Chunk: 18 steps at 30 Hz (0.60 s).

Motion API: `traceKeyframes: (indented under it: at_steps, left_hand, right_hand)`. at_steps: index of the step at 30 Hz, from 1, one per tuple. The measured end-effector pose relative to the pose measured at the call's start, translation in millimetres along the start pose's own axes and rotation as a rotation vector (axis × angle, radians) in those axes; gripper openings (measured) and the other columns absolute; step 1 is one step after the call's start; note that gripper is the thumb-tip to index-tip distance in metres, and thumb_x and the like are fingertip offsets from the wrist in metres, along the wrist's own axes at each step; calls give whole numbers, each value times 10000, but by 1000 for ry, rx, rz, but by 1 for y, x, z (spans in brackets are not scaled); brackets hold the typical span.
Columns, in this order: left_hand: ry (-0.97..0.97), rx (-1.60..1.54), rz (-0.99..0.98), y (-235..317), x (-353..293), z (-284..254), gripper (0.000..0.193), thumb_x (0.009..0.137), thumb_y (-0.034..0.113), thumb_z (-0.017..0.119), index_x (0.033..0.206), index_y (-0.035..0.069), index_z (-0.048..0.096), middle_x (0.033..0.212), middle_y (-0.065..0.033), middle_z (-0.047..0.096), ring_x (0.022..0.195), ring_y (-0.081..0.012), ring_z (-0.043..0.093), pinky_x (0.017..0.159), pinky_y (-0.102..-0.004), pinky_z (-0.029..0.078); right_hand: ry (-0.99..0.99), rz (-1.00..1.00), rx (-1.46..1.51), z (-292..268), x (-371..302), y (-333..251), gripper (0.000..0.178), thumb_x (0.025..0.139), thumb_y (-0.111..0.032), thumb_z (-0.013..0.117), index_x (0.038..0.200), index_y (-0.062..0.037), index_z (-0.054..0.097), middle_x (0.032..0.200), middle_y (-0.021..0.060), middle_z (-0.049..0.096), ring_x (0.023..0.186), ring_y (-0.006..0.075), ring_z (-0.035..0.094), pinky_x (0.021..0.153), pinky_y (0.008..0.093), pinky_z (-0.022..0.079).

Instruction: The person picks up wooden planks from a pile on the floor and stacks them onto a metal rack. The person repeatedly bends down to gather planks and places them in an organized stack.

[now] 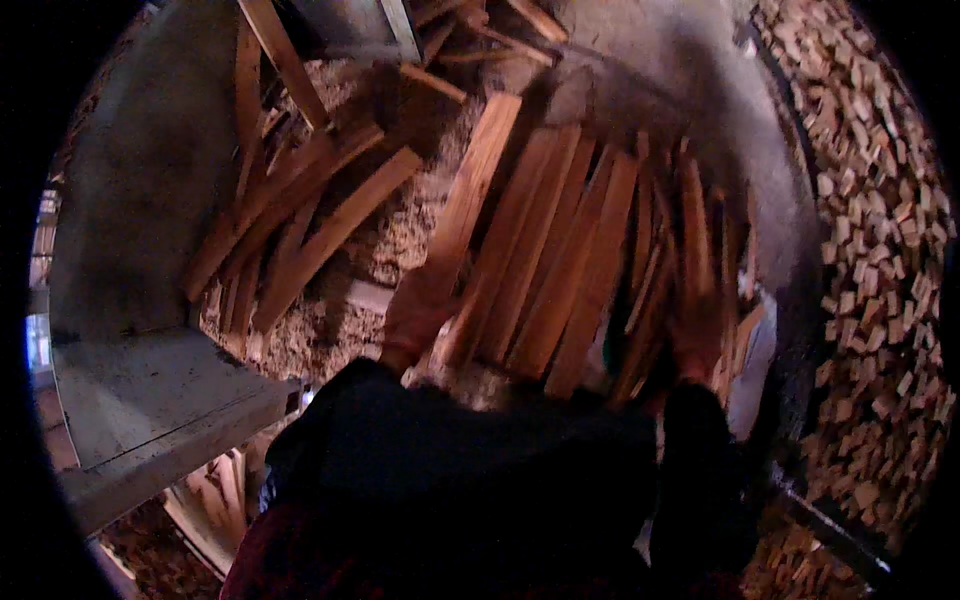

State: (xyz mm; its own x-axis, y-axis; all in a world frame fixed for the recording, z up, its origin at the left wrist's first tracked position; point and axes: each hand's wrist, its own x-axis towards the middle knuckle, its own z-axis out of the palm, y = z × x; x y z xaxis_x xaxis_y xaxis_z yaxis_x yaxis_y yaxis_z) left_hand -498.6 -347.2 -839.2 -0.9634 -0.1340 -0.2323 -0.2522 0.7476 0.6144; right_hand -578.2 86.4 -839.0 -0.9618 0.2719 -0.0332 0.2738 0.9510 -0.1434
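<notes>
My left hand [420, 310] is closed round the near end of a long light-brown wooden plank [475, 180], which points away from me. Right of it, several planks [560, 260] lie side by side, roughly parallel. My right hand [695, 330] is over the near part of narrower wooden strips [694, 215] at the right of this row. Motion blur smears its fingers, so their grip does not show. Both forearms wear dark sleeves.
More planks [340, 240] lie crossed on wood chips [400, 235] at the left, beside a grey metal machine housing [130, 250]. Loose strips [500, 45] are scattered at the far side. A large heap of small wood pieces [875, 240] fills the right edge.
</notes>
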Motion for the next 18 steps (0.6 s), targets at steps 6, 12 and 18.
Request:
traceKeyframes:
  at_steps: [6,12,18]
  left_hand:
    - [-54,552,29,-5,-27,-17,601,814,387,691,1288,66,507,1259,-123,590,1200,-290,522,979,-381,451]
    - [256,-318,-371,-6,-73,-49,738,688,415,791,1291,86,522,1233,-169,605,1096,-344,599,936,-405,486]
    - [304,-266,-492,48,-90,-96,761,681,365,806,1328,92,512,1191,-176,642,1138,-292,601,967,-380,475]
  right_hand:
    - [-147,30,-26,3,7,12,945,693,-595,716,1423,-68,429,1378,249,476,1278,416,455,1067,460,382]
    - [-220,-197,-179,3,-7,8,1046,676,-684,682,1449,-49,376,1433,281,400,1323,451,388,1087,493,350]
    - [-263,-91,-125,-20,-14,22,1125,658,-724,676,1473,-34,322,1468,282,348,1338,453,363,1086,518,335]
